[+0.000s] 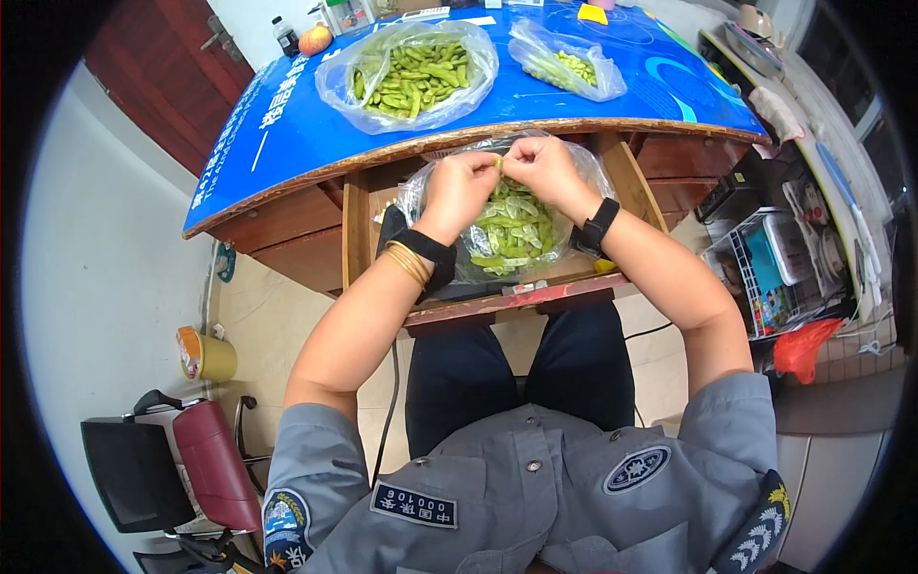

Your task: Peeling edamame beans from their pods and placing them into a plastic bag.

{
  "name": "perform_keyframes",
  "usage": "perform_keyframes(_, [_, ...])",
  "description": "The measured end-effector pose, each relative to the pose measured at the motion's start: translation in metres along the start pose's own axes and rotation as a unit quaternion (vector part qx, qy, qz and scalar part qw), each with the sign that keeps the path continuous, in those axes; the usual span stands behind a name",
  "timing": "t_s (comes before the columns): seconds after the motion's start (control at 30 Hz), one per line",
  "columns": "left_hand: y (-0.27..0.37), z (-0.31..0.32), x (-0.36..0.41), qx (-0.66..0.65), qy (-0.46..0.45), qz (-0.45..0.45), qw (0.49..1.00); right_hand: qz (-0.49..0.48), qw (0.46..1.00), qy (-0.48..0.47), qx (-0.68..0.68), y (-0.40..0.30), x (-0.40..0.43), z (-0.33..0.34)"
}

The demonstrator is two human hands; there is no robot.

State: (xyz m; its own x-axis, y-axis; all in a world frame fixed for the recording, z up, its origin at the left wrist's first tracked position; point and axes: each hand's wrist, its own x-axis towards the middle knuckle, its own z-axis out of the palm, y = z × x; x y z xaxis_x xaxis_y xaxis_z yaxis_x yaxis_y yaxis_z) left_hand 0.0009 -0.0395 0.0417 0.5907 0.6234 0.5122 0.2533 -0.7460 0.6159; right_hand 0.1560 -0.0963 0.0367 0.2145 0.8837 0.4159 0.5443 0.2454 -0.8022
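Note:
Between the fingertips of both hands is a small green soybean pod, largely covered by the fingers. My left hand pinches it from one side and my right hand from the other. Both are above a clear plastic bag in the pulled-out drawer, which holds green pods and pale, opened husks. On the blue tabletop, a larger clear bag lies open, full of whole green pods. To its right, a smaller clear bag contains shelled green beans.
The open wooden drawer sits over my lap, below the edge of the blue-covered desk. A dark bottle and a round reddish-yellow fruit stand at the desk's back left. A yellow bin is on the floor at left.

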Motion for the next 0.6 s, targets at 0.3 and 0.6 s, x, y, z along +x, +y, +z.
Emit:
perform_keyframes(0.3, [0.0, 0.0, 0.004, -0.613, -0.054, -0.29, 0.733, 0.024, 0.992, 0.024, 0.125, -0.004, 0.001, 0.007])
perform_keyframes(0.6, [-0.022, 0.005, 0.002, -0.598, -0.041, -0.333, 0.728, -0.089, 0.993, 0.061, -0.039, -0.02, 0.0, 0.0])
